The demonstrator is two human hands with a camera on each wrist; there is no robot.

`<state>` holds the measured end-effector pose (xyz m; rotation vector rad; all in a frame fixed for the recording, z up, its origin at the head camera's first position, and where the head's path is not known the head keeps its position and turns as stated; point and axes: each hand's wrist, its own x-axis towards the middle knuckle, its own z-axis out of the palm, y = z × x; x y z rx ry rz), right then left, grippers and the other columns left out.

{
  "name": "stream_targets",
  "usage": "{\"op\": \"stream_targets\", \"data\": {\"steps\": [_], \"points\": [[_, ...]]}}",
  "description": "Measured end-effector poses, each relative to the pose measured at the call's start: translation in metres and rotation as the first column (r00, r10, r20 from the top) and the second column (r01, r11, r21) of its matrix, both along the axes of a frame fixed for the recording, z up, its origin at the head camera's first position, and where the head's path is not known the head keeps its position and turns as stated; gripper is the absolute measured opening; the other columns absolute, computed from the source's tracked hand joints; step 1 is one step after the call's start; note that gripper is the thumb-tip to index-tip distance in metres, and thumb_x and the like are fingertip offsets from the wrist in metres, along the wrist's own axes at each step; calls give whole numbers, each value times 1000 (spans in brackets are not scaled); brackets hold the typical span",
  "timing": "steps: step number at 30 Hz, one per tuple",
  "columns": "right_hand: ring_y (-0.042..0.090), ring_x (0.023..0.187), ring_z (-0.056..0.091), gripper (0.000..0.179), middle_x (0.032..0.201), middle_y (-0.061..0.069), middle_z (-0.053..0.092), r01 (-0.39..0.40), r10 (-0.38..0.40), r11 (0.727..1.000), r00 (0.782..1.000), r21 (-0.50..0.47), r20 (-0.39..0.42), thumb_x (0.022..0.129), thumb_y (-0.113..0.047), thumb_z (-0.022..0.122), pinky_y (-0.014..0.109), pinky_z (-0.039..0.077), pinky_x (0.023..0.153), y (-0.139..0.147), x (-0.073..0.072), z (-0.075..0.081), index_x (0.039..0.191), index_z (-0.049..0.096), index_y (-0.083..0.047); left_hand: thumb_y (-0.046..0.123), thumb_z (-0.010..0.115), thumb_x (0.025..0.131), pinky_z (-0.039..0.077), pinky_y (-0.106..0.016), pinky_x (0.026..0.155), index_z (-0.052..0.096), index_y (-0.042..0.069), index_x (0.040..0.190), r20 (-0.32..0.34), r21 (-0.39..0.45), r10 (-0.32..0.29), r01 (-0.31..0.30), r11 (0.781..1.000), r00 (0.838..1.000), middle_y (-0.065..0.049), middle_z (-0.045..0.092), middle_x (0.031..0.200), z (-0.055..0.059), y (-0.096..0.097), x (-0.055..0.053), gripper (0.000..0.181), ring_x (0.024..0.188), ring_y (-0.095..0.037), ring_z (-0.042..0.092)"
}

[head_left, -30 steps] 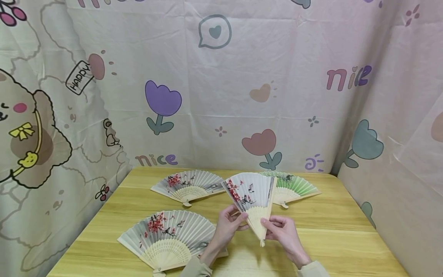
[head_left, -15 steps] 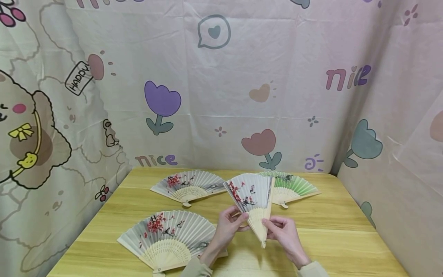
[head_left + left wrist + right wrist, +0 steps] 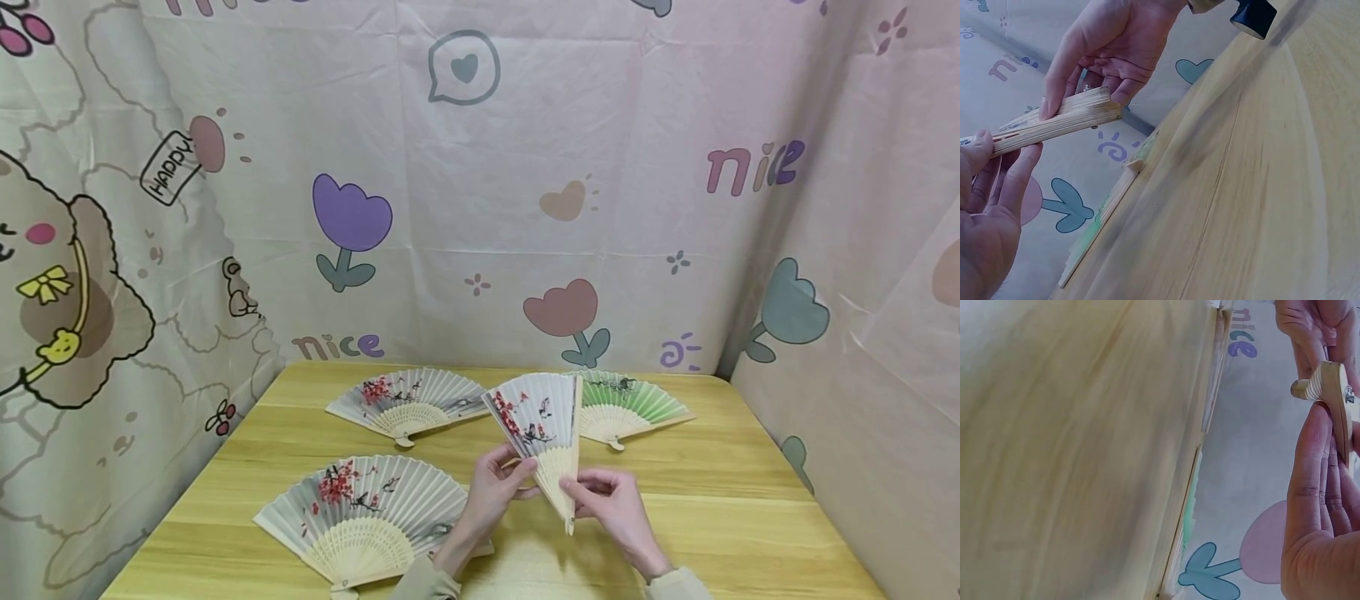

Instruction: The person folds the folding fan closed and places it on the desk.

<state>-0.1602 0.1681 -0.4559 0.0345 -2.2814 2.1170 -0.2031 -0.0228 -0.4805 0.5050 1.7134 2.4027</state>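
A partly folded hand fan [image 3: 534, 417], pale with red blossoms and wooden ribs, is held above the table between both hands. On its left edge, my left hand [image 3: 497, 490] pinches the ribs between thumb and fingers. My right hand [image 3: 611, 504] grips the other side low down, thumb on the front near the pivot. The left wrist view shows the stacked rib ends [image 3: 1072, 119] with both hands on them. In the right wrist view the fan's pivot end [image 3: 1332, 387] juts past the right hand [image 3: 1322, 494].
Behind the hands, a spread grey blossom fan [image 3: 408, 408] and a green fan [image 3: 637, 408] lie on the wooden table [image 3: 712, 533]. Another spread blossom fan [image 3: 367, 517] lies front left, partly behind the left forearm. A printed cloth [image 3: 480, 192] encloses the back and sides.
The held fan has narrowed: its right edge has swung left, and more of the green fan shows behind it. My right hand shifted slightly left; the left hand stays nearly still.
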Motion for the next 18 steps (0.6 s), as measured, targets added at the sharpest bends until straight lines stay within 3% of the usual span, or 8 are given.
{"op": "stream_targets", "data": {"steps": [8, 12, 18], "points": [[7, 61, 66, 27, 77, 1, 74, -15, 17, 999, 999, 49, -35, 90, -4, 72, 25, 67, 61, 0, -1, -4, 106, 68, 18, 7, 67, 95, 67, -30, 80, 51, -20, 127, -16, 0, -18, 18, 1000, 1000, 1, 70, 106, -1, -1, -1, 44, 91, -8, 73], [6, 61, 66, 26, 79, 7, 75, 11, -9, 998, 999, 62, -37, 89, -4, 73, 25, 66, 60, -2, -1, -4, 105, 70, 16, 6, 67, 95, 67, -31, 80, 51, -19, 128, -4, -2, -20, 20, 1000, 1000, 1, 70, 107, -1, -1, -1, 44, 92, -8, 73], [7, 67, 68, 29, 85, 13, 76, -7, 10, 997, 999, 71, -43, 88, -5, 75, 26, 67, 62, -2, 0, -4, 108, 68, 15, 5, 66, 96, 67, -30, 80, 52, -19, 128, 10, 2, -1, 1, 1000, 1000, -11, 69, 112, -1, -1, 0, 42, 92, -9, 73]]}}
